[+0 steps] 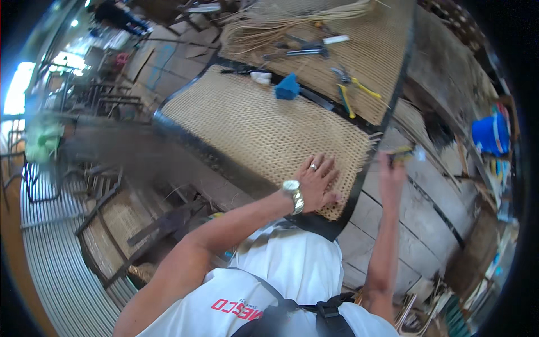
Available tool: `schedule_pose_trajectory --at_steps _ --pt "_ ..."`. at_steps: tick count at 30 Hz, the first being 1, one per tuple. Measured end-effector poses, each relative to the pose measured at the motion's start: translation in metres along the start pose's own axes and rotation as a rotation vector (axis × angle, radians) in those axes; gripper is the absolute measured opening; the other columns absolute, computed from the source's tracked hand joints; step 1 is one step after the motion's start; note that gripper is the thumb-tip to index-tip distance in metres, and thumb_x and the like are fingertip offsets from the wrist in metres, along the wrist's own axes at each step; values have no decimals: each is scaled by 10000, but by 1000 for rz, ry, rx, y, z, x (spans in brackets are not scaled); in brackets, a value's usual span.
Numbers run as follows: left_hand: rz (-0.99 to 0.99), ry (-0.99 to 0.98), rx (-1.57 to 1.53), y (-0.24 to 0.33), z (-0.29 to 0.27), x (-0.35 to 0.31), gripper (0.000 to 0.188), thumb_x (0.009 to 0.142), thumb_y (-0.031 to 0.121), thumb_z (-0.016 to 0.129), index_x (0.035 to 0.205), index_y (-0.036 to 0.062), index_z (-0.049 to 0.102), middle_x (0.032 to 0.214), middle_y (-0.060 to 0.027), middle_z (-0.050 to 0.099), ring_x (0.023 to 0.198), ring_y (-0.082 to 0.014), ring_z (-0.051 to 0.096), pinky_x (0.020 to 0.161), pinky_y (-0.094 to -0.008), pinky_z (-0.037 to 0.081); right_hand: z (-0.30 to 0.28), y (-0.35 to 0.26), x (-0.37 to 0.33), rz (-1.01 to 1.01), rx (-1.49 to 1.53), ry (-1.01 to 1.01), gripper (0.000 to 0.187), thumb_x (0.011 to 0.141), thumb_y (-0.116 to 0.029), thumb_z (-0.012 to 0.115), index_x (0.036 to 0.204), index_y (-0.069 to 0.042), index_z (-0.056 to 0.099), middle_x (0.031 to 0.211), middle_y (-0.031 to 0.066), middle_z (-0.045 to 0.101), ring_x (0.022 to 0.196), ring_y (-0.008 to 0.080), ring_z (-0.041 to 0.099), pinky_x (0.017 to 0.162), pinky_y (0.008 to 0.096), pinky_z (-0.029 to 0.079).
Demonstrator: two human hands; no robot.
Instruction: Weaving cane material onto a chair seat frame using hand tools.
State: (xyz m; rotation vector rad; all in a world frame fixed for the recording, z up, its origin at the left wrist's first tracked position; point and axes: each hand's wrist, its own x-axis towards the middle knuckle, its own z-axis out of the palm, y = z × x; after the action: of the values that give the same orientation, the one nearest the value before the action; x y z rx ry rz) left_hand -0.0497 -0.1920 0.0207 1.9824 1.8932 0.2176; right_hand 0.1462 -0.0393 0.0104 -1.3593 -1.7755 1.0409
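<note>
My left hand (318,182), with a ring and a wristwatch, lies flat with fingers spread on the near end of a woven cane panel (247,126). The panel is set in a dark frame (224,166). Loose cane ends (375,140) stick out at its right corner. To the right of the panel, over the floor, my right hand (392,168) is closed around a small yellow-and-black tool (402,151). Motion blur hides its exact kind; something pale shows at its tip.
Beyond the near panel lies another cane panel (359,53) with a hammer (297,53), yellow-handled pliers (347,100) and a bundle of cane strands (264,31). A blue block (287,87) sits at the frame between them. A blue bucket (490,135) stands far right.
</note>
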Motion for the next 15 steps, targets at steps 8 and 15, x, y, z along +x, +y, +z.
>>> schedule_pose_trajectory --at_steps 8,15 --pt "153 -28 -50 -3 -19 -47 824 912 680 399 1465 69 419 1561 -190 314 1455 -417 225 1180 -548 152 27 -56 -17 94 -86 160 165 924 -149 704 1058 -69 649 906 2 587 823 105 561 739 255 456" --pt "-47 -74 76 -166 -94 -38 640 940 554 451 1392 106 516 1523 -116 395 1422 -328 322 1170 -509 218 103 -105 -19 -465 -379 -89 289 816 62 661 1089 -30 637 1014 95 586 868 245 627 761 352 512"
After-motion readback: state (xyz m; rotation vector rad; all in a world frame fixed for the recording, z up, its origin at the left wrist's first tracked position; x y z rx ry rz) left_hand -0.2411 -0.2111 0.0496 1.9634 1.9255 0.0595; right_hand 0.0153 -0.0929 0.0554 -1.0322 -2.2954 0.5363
